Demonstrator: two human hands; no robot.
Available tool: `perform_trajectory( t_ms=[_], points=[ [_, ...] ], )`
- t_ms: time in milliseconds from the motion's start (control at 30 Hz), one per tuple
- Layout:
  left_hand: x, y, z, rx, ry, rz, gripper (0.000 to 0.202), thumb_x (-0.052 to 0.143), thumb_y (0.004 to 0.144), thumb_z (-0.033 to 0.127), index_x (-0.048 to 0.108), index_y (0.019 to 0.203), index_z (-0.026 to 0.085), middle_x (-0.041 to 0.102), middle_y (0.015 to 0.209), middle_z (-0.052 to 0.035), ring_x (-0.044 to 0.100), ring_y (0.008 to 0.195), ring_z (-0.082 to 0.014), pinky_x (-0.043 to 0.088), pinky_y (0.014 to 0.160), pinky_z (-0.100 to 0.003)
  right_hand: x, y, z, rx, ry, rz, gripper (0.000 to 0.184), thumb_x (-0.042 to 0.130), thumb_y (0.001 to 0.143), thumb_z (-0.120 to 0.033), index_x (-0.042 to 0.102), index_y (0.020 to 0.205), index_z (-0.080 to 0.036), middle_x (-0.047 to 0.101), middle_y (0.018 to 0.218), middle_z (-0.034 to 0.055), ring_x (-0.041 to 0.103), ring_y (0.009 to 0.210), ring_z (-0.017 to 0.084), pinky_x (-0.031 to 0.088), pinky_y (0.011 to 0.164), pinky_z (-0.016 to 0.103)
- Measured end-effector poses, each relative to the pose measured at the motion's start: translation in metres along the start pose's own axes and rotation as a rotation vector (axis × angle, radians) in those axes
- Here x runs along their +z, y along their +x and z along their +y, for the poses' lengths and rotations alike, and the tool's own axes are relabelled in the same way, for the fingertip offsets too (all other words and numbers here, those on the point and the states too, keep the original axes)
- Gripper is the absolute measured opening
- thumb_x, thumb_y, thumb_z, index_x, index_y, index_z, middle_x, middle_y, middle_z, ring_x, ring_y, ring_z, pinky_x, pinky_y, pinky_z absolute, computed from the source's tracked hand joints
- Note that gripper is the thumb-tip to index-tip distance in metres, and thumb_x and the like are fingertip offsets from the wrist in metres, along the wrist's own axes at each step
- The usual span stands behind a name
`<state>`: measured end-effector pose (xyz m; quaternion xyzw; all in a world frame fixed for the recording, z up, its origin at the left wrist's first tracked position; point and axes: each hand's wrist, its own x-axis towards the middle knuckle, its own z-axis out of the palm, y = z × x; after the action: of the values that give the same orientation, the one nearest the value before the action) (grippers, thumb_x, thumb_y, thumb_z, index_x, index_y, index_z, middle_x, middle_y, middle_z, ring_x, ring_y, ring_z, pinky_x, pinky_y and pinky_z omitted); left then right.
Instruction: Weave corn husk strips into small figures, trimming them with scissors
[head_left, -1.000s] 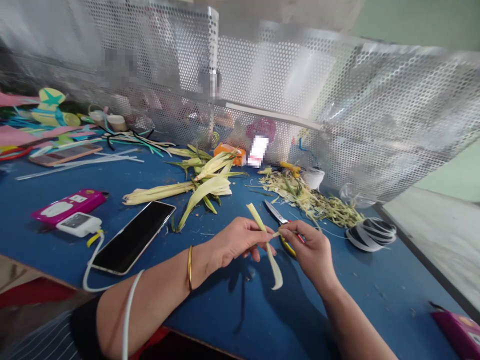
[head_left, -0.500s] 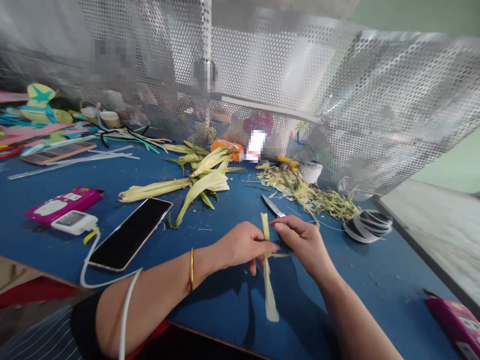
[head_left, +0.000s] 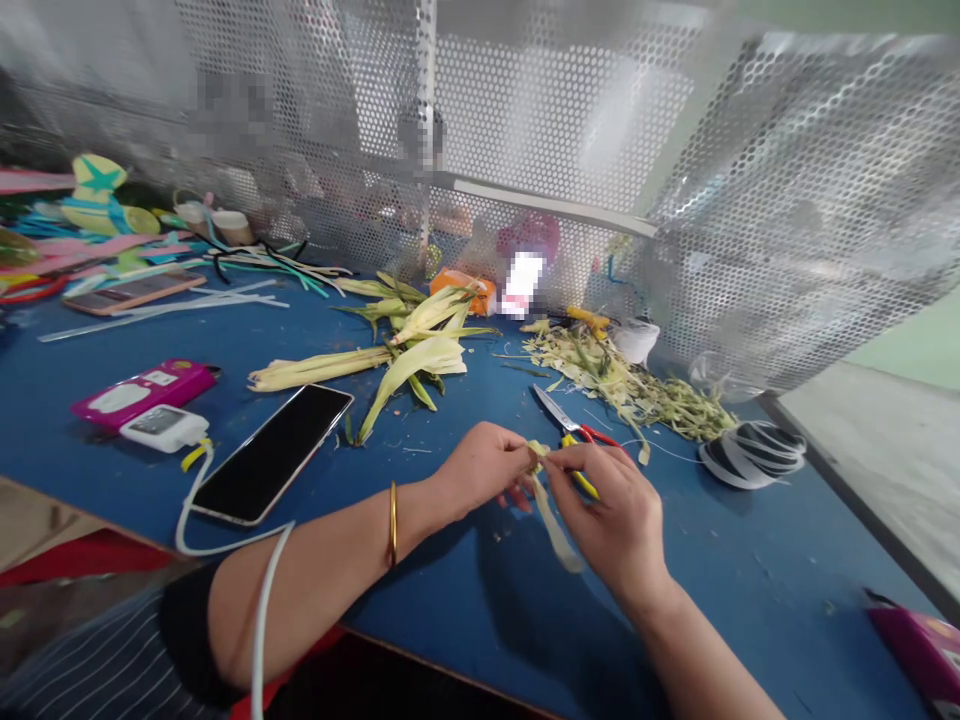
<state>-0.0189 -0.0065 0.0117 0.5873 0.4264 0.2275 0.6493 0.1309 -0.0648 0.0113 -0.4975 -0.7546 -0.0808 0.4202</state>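
My left hand (head_left: 486,466) pinches a pale strip of corn husk (head_left: 556,530) near its upper end. Across from it, my right hand (head_left: 616,510) has its thumb and forefinger closed on the same bunched end, fingertips almost touching the left ones. The strip's wide tail hangs down below the fingers toward the right. Just beyond my right hand lies a pair of scissors (head_left: 553,406) with red and yellow handles, partly covered by that hand. A pile of corn husks (head_left: 420,350) rests farther back on the blue table (head_left: 420,610).
Husk scraps (head_left: 600,370) lie at the back right, beside a roll of white strapping (head_left: 750,455). A black-screened phone (head_left: 274,455) and a magenta device (head_left: 146,390) with a white cable are at left. A perforated silver screen (head_left: 555,110) stands behind; colourful strips (head_left: 112,250) lie far left.
My right hand has moved in to the strip's upper end, beside the left fingertips. The strip, straight before, is now bunched there, and its tail has swung right. The scissors' red handle has come into view.
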Motion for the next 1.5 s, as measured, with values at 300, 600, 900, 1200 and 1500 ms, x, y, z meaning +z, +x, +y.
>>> perform_trajectory(
  t_ms=[300,600,900,1200,1500],
  points=[
    [-0.002,-0.003,0.008,-0.083,-0.402,-0.111,0.02,0.063,0.063,0.017,0.07,0.081,0.012,0.067,0.071,-0.0035,0.064,0.062,-0.0128,0.051,0.063,-0.025,-0.006,0.002,-0.002,-0.149,-0.226,-0.033,0.015,0.055,0.089,-0.014,0.064,0.081,-0.023,0.072,0.077,0.0012,0.064,0.069,0.016,0.042,0.08,0.034],
    [0.0,0.003,-0.001,-0.051,-0.569,-0.107,0.025,0.076,0.068,0.028,0.07,0.086,0.011,0.065,0.076,-0.0035,0.06,0.066,-0.0112,0.051,0.067,-0.025,0.0,-0.001,-0.004,-0.273,-0.413,-0.124,0.021,0.05,0.092,-0.011,0.063,0.077,-0.02,0.069,0.073,0.0016,0.058,0.068,0.015,0.036,0.086,0.035],
    [0.001,0.0,0.001,-0.034,-0.592,-0.004,0.028,0.073,0.067,0.016,0.071,0.095,0.01,0.067,0.071,-0.0032,0.057,0.06,-0.0084,0.042,0.057,-0.018,0.013,-0.006,-0.014,-0.45,-0.371,-0.163,0.026,0.043,0.093,-0.009,0.066,0.101,-0.018,0.069,0.088,0.0055,0.059,0.083,0.02,0.036,0.094,0.04],
    [-0.002,0.0,0.004,-0.08,-0.455,-0.023,0.035,0.067,0.07,0.014,0.072,0.105,0.01,0.074,0.078,-0.0084,0.069,0.069,-0.0166,0.054,0.073,-0.029,0.014,-0.003,0.004,0.459,0.292,0.033,0.019,0.059,0.087,-0.03,0.061,0.071,-0.02,0.064,0.068,0.0001,0.057,0.065,0.015,0.043,0.066,0.029],
    [-0.003,-0.001,0.004,-0.038,-0.361,-0.032,0.028,0.07,0.074,0.018,0.073,0.101,0.012,0.075,0.081,-0.0087,0.07,0.07,-0.0144,0.052,0.066,-0.022,0.022,-0.002,0.018,0.969,0.77,-0.115,0.033,0.071,0.072,-0.047,0.059,0.064,-0.017,0.061,0.057,-0.0006,0.053,0.054,0.012,0.04,0.055,0.024]
  ],
)
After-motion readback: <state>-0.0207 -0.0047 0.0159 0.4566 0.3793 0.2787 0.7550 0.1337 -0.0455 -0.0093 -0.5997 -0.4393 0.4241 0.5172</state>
